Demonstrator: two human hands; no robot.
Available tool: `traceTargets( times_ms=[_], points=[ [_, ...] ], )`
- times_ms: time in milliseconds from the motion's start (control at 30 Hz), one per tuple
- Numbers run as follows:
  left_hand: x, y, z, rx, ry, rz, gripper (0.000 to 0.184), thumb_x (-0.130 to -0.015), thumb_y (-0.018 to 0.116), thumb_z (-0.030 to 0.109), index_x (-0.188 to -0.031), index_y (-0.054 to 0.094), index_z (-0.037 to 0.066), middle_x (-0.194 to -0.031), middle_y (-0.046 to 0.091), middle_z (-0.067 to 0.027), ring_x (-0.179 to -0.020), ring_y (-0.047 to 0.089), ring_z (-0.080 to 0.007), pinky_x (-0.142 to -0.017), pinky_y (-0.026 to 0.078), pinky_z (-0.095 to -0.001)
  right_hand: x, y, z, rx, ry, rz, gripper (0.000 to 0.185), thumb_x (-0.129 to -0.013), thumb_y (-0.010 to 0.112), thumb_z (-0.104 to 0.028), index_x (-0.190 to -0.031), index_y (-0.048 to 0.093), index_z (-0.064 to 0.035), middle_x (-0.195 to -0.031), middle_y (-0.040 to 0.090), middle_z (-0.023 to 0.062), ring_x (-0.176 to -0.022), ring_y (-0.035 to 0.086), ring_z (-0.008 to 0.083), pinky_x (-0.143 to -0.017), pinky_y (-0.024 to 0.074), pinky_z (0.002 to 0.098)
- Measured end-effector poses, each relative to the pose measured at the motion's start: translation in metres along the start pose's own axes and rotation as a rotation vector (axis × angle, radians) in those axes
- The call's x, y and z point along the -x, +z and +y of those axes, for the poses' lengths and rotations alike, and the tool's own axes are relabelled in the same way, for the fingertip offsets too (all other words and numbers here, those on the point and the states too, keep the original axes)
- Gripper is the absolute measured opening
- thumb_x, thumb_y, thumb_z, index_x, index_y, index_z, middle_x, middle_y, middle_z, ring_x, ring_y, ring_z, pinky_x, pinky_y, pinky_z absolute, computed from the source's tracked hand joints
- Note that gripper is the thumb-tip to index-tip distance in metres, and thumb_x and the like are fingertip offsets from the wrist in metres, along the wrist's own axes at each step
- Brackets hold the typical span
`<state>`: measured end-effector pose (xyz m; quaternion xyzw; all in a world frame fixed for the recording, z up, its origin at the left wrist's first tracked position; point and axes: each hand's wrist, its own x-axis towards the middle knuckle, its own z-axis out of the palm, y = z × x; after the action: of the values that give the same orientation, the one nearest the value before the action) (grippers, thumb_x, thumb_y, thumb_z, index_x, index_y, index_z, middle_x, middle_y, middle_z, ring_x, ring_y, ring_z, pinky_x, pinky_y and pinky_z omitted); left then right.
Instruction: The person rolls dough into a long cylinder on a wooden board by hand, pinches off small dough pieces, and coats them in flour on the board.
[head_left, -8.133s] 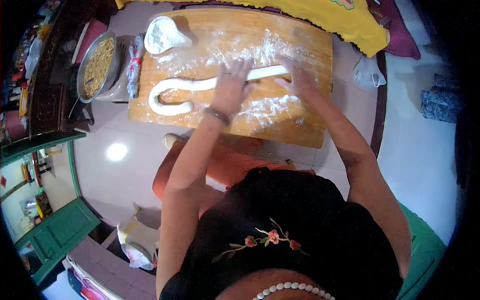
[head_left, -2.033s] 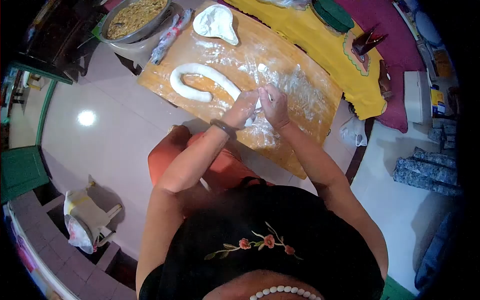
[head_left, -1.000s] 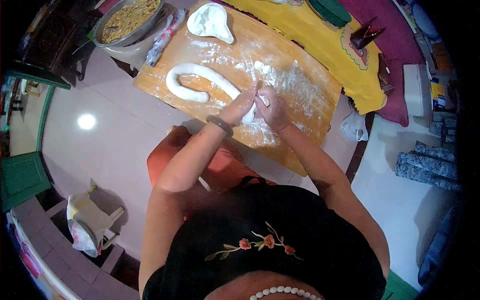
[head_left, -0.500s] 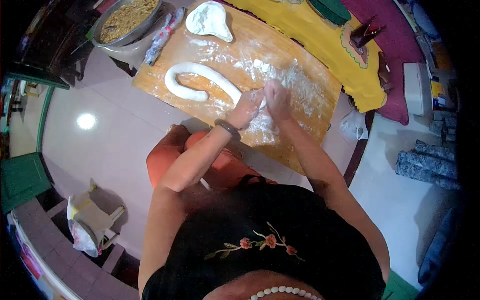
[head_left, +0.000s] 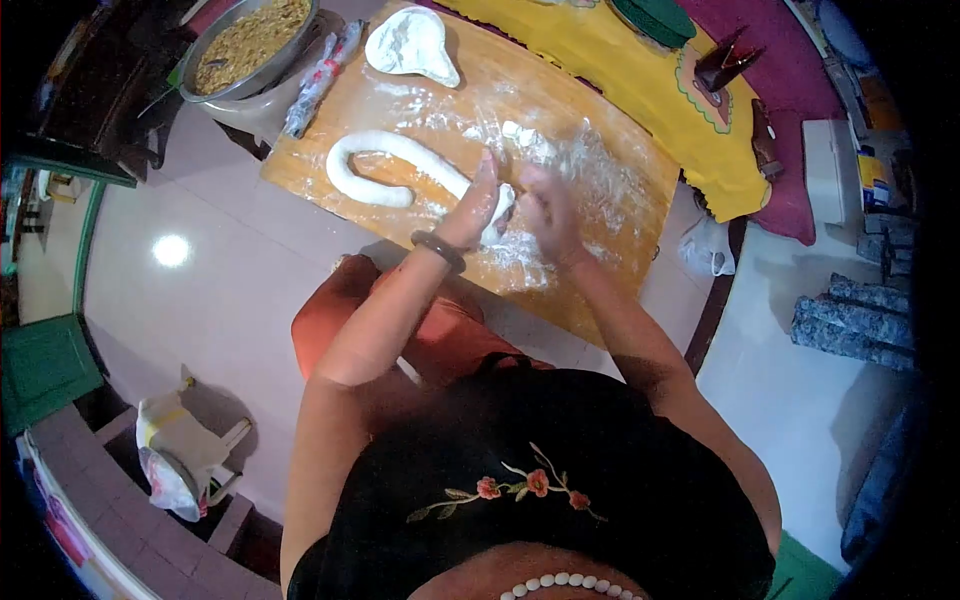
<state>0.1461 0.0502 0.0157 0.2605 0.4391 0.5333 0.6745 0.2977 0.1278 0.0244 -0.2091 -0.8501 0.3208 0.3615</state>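
The dough rope (head_left: 415,154) is slanted toward the right hand (head_left: 550,215), its end gripped by the left hand (head_left: 472,208); right-finger closure cannot be determined.

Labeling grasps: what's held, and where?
The left hand holds the dough rope by its straight end; blur hides whether the right hand holds any.
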Motion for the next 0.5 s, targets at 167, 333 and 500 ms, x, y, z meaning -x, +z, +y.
traceTargets(
  times_ms=[167, 333, 500],
  points=[
    [0.012, 0.019, 0.009, 0.159, 0.039, 0.041, 0.078, -0.093, 0.017, 0.069, -0.100, 0.060, 0.005, -0.083, 0.061, -0.0053, -0.074, 0.059, -0.0159, -0.071, 0.050, -0.0281, -0.002, 0.010, -0.040, 0.055, 0.030, -0.169, 0.023, -0.074, 0.070, -0.012, -0.093, 0.058, -0.0041, -0.088, 0.061, 0.0129, -0.083, 0.058, 0.0326, -0.078, 0.0467, 0.0387],
    [0.008, -0.004, 0.000, -0.167, 0.065, -0.072, 0.078, -0.093, 0.022, 0.068, -0.114, 0.057, 0.002, -0.089, 0.063, -0.0062, -0.073, 0.061, -0.0152, -0.068, 0.051, -0.0272, 0.001, 0.017, -0.027, -0.007, 0.041, -0.006, 0.021, -0.078, 0.071, -0.014, -0.094, 0.061, -0.0050, -0.088, 0.063, 0.0139, -0.082, 0.062, 0.0320, -0.074, 0.0487, 0.0389],
    [0.005, -0.003, -0.019, -0.319, 0.297, -0.031, 0.060, -0.100, 0.029, 0.055, -0.106, 0.058, 0.002, -0.076, 0.056, -0.0025, -0.061, 0.051, -0.0089, -0.054, 0.043, -0.0225, 0.007, 0.014, -0.023, 0.106, 0.106, 0.045, 0.013, -0.081, 0.069, -0.012, -0.090, 0.062, -0.0043, -0.080, 0.065, 0.0134, -0.070, 0.064, 0.0318, -0.061, 0.0504, 0.0376]
  ],
)
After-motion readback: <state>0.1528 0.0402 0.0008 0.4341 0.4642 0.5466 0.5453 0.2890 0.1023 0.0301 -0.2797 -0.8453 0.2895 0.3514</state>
